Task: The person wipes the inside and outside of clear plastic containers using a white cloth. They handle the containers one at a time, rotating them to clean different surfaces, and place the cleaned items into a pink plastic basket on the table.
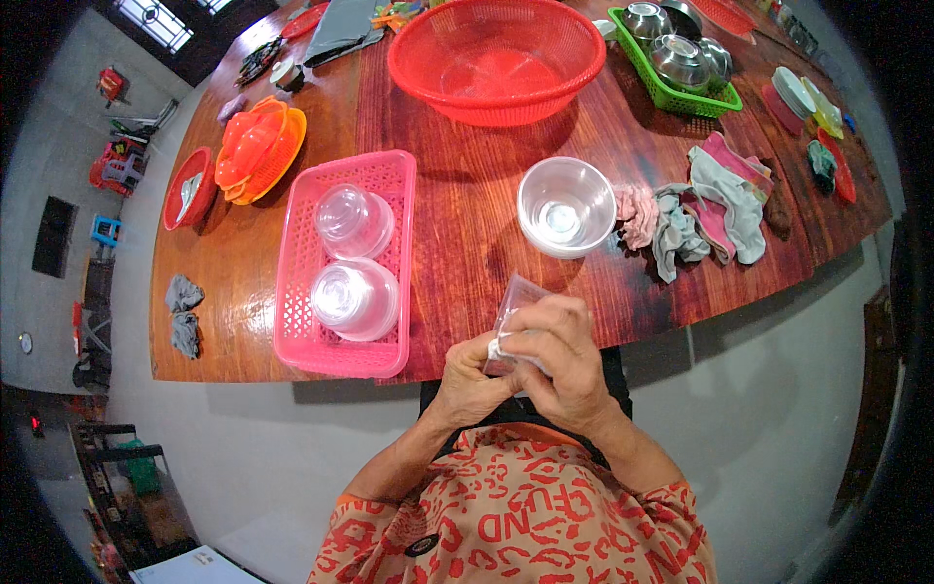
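Note:
Close to the front edge of the table, both my hands are closed around a clear plastic container (519, 295), which is tilted and partly hidden by my fingers. My left hand (467, 382) grips its lower left side. On the right, my right hand (556, 355) wraps over it with bent fingers. A small white bit (493, 347) shows between the hands; I cannot make out what it is. Just beyond them stands a clear round plastic tub (566, 206), mouth up. To the left, a pink basket (402, 282) holds clear tubs (355, 297) turned upside down.
Crumpled cloths (725, 200) lie right of the clear tub. A large red colander (496, 68) stands at the back, with a green basket (671, 92) of metal bowls beside it. Orange bowls (258, 146), a red bowl (190, 190) and grey rags (185, 316) lie at the left.

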Motion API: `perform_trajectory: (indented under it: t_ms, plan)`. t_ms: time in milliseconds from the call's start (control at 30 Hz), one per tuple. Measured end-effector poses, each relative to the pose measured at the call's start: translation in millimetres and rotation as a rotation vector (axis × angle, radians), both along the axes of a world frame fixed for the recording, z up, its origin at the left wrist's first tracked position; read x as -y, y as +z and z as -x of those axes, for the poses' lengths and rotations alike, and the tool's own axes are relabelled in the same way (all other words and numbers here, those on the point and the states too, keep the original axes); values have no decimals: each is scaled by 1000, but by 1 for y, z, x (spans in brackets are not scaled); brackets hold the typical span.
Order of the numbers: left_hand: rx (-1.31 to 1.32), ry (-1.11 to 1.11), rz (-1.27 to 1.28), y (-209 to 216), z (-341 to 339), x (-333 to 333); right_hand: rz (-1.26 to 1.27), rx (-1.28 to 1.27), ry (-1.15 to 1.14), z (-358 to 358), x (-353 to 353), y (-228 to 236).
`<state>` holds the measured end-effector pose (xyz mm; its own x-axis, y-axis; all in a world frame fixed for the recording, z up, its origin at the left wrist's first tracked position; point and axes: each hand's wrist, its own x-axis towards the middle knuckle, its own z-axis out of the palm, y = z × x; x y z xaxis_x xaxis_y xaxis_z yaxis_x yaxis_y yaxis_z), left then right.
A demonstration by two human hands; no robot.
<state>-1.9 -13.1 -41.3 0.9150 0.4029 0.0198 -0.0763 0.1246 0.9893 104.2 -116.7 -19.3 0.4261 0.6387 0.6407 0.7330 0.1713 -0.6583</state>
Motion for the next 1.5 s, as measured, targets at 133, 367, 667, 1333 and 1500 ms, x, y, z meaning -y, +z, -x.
perform_trajectory:
  t_ms: [133,367,667,1333,1500]
  plan:
    - [-3,-28,22,-3,1,0,36,-164,59,-17,-1,8]
    - [60,-97,-86,-4,-1,0,120,-564,320,-51,-1,-2]
    - [-108,-198,49,4,-6,-5,114,-32,269,-47,-6,-2]
    - [-44,-77,82,1,1,0,131,-564,17,-34,-15,-7]
    - [-29,20,161,-3,-2,2,78,-78,-68,-11,-11,4]
